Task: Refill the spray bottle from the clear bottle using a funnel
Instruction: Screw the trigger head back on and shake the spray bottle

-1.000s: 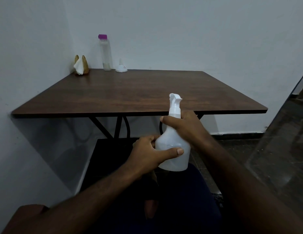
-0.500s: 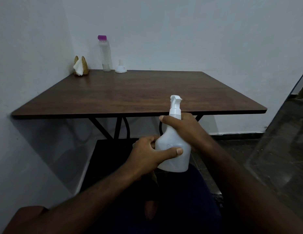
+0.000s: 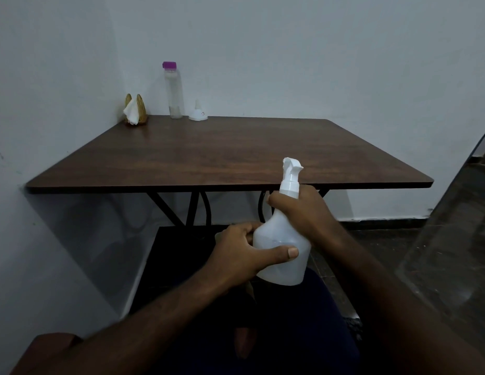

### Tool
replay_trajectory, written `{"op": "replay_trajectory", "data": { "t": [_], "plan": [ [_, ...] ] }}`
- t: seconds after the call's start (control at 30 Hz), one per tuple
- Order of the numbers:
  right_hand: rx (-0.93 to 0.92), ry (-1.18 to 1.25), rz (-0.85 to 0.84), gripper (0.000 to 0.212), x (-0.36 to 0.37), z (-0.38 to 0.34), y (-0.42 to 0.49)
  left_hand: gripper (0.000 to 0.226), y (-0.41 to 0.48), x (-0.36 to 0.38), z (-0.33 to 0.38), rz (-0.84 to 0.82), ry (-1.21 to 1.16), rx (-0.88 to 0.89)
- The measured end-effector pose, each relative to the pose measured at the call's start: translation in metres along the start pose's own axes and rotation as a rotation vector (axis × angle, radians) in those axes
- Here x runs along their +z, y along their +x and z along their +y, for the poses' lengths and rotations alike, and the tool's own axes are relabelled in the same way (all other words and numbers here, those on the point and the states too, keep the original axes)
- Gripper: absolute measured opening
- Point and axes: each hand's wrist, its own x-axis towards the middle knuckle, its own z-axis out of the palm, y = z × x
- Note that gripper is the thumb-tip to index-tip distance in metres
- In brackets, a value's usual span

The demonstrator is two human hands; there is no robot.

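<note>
Your left hand (image 3: 236,255) grips the spray bottle (image 3: 284,269), your right hand (image 3: 301,209) its neck; hold it upright and unscrew gently

A dark wooden table (image 3: 209,158) is standing in the corner against a white wall (image 3: 317,50), resting on black metal legs (image 3: 194,207). At its far left corner a golden holder (image 3: 141,108) is gripping a white tissue (image 3: 131,113). A dark floor (image 3: 384,244) is showing to the right, beside what may be a glass panel (image 3: 452,253).
</note>
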Motion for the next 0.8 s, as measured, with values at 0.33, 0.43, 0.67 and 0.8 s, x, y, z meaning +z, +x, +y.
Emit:
{"op": "replay_trajectory", "data": {
  "t": [0.33,0.43,0.67,0.8],
  "plan": [
    [0.030,0.090,-0.082,0.031,0.0043,0.0002,0.0017,0.038,0.0009,-0.0032,0.0019,-0.011,-0.026,0.005],
    [0.014,0.038,-0.078,0.029,0.0018,0.0015,0.0012,0.039,0.0008,-0.0015,0.0002,-0.005,-0.024,0.001],
    [0.015,0.061,-0.071,0.028,0.0022,0.0017,0.0021,0.043,0.0003,0.0003,-0.0017,0.020,-0.015,0.007],
    [0.042,0.163,-0.122,0.042,0.0028,0.0008,0.0016,0.039,0.0011,-0.0015,0.0002,0.027,-0.020,0.003]
  ]
}}
